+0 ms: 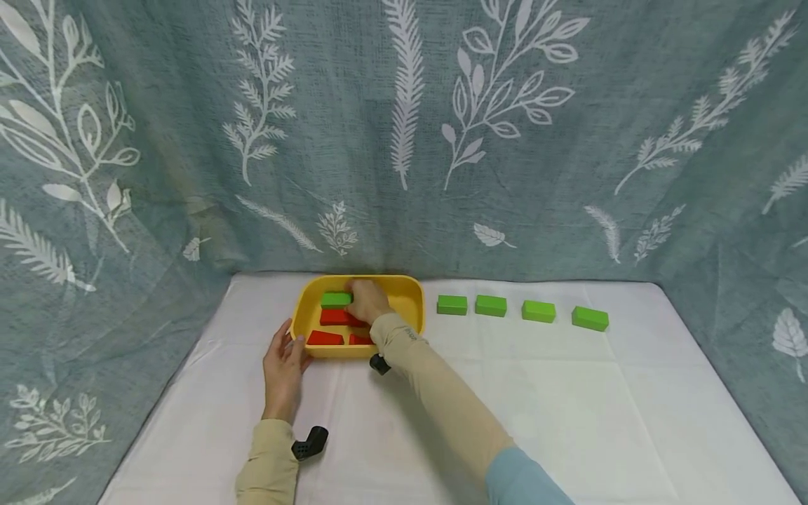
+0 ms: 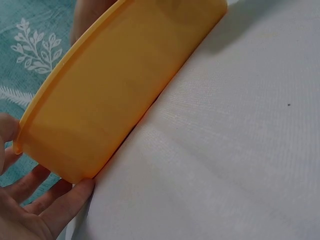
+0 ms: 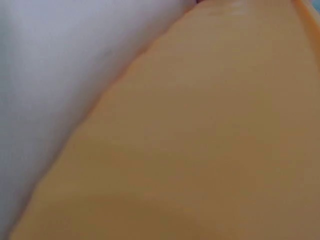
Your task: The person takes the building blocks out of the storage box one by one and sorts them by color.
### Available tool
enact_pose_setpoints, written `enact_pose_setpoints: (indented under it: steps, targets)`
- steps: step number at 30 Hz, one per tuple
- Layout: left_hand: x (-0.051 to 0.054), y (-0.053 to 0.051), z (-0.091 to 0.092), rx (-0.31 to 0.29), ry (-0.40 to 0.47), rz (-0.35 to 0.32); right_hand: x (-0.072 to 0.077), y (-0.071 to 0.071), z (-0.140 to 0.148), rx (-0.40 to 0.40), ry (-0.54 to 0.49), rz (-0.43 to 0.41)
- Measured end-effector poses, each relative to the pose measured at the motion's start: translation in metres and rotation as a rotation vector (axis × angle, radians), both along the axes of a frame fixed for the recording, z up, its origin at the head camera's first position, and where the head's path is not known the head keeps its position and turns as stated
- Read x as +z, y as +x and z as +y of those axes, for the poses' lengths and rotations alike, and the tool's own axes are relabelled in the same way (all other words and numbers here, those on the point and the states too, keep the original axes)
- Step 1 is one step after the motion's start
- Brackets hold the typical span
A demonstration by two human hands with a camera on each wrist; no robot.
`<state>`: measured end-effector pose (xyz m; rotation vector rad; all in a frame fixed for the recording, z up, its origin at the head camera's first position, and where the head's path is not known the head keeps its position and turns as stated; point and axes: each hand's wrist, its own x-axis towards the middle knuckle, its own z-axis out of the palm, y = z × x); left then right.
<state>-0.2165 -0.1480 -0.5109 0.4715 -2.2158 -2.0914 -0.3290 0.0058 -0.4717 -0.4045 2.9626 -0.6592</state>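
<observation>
A yellow plastic bin [image 1: 407, 351] stands at the back left of the table. My left hand [image 1: 285, 368] rests against its front left corner; in the left wrist view its spread fingers [image 2: 70, 202] touch the bin's outer end. Inside the bin my right hand [image 1: 367, 303] pinches the right end of a green block [image 1: 336, 300] between thumb and fingers. Right in front of it lies a long red block [image 1: 337, 318], with red blocks [image 1: 325, 338] near the front wall. Forearm and hand hide part of the bin's inside. The right wrist view is filled by the bin's outer wall [image 3: 190, 120].
To the right of the bin, several green blocks [image 1: 490, 306] stand spaced in a row along the back of the table. White cloth [image 1: 536, 407] covers the table. A patterned green curtain [image 1: 353, 140] hangs behind it and at both sides.
</observation>
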Motion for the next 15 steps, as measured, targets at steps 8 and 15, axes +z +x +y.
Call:
enact_pose_setpoints:
  steps: [8, 15]
  targets:
    - [-0.005, 0.000, 0.005, -0.005, -0.006, -0.005, -0.014, 0.002, -0.004, -0.066, -0.033, 0.019]
    - [-0.002, -0.001, -0.003, -0.005, -0.017, 0.016, 0.003, 0.000, 0.000, -0.010, -0.131, 0.095]
